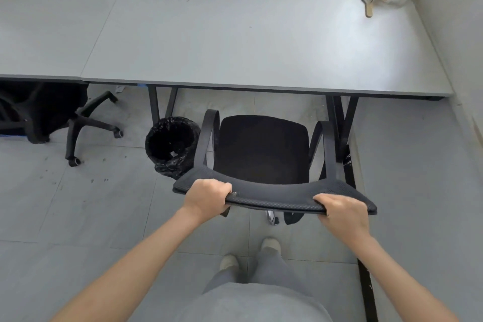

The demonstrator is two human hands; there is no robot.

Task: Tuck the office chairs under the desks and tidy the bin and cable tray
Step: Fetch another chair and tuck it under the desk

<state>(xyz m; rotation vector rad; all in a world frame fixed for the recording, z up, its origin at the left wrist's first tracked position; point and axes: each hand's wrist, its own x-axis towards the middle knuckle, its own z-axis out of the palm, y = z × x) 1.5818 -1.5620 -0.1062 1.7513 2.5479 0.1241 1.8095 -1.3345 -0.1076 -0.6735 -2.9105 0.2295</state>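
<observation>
The black mesh-backed office chair [264,149] stands before the grey laminate desk [235,34], seat just short of its edge, its backrest top clenched by the left hand [206,197] and right hand [342,210]. A black-bagged round bin [170,144] touches its left armrest on grey floor tiles [78,204]; no writing is legible.

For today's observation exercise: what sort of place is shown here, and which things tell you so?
Probably an office: grey desks in a row with cable holes, a black office chair held by both hands, and a lined bin beside it.
</observation>
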